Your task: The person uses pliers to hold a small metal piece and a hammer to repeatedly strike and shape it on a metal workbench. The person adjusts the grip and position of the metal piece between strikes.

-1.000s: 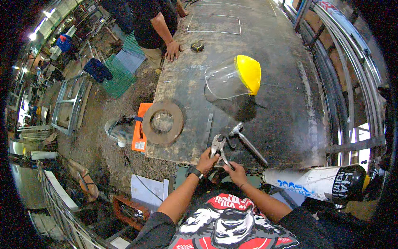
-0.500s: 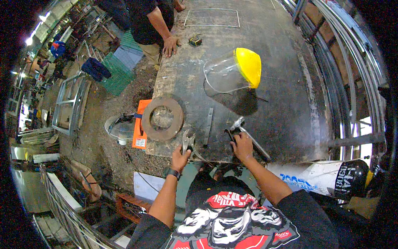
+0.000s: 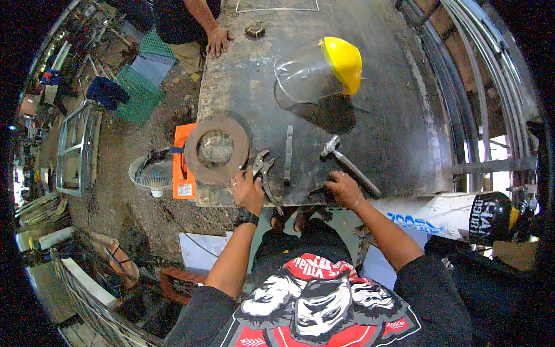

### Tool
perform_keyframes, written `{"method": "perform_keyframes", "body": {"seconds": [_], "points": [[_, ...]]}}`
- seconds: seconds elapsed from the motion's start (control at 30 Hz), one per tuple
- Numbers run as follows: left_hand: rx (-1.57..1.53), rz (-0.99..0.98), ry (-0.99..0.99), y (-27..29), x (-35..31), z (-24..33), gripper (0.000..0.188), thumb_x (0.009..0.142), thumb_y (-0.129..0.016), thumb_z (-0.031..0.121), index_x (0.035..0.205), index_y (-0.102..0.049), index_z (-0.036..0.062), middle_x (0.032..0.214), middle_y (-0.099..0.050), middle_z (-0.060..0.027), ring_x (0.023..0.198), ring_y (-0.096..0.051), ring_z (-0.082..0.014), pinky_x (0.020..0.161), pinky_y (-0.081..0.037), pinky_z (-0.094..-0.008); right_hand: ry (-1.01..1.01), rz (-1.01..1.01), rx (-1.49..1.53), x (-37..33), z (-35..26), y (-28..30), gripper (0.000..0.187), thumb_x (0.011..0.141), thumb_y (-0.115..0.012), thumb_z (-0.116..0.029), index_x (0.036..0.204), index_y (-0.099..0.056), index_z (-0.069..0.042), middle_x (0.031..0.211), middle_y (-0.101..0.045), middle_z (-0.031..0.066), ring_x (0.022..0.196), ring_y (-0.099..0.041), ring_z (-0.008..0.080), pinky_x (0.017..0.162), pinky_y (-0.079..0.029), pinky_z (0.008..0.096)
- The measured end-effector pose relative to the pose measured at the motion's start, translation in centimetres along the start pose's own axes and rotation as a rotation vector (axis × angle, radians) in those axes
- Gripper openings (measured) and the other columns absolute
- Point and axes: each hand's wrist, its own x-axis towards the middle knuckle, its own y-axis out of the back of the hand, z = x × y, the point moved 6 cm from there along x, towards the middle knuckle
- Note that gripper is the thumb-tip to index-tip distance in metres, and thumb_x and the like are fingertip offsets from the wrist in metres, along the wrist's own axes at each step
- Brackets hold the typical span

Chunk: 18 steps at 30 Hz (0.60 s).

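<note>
My left hand (image 3: 247, 192) is at the near right edge of a thick rusty metal ring (image 3: 195, 165), its fingers apart. Just right of it, locking pliers (image 3: 263, 168) lie on the dark worktable, jaws pointing away from me. Near the table's front edge my right hand (image 3: 344, 189) is closed on a small dark object (image 3: 319, 195) whose kind I cannot make out. Beyond and right of that hand lies a hammer (image 3: 351, 166) with a metal handle. A flat metal strip (image 3: 288, 153) lies between the pliers and the hammer.
A yellow face shield (image 3: 344, 66) with a clear visor sits farther back. A tape measure (image 3: 255, 30) lies near another person's hand (image 3: 218, 40) at the far left. An orange box (image 3: 184, 150) is beside the ring. A gas cylinder (image 3: 445, 215) lies past the front right edge.
My left hand has let go of the locking pliers and shifted left to the ring. My right hand has drawn the dark object toward the front edge, away from the hammer. The view has shifted.
</note>
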Motion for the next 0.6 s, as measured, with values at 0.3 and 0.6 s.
{"method": "perform_keyframes", "body": {"seconds": [0.3,0.6], "points": [[-0.269,-0.303,0.003,-2.8,-10.0,9.0,0.04,0.082,-0.079,0.028,0.117,-0.069,0.0132,0.108,-0.068,-0.0114,0.104,-0.063,-0.0355,0.094,-0.044,-0.0497,0.167,-0.186,0.023,1.9,0.0,-1.5,0.037,0.077,-0.07,-0.011,0.114,-0.072,-0.018,0.125,-0.064,0.0112,0.108,-0.061,0.0346,0.093,-0.05,0.0468],[-0.071,-0.056,0.283,-3.8,-13.3,11.9,0.028,0.082,-0.08,0.033,0.106,-0.075,0.0176,0.107,-0.069,-0.0046,0.102,-0.064,-0.0265,0.095,-0.038,-0.0496,0.388,-0.114,0.138,3.9,-0.8,-0.8,0.032,0.079,-0.067,-0.003,0.109,-0.074,-0.011,0.116,-0.066,0.0124,0.098,-0.062,0.0348,0.084,-0.05,0.0442]]}}
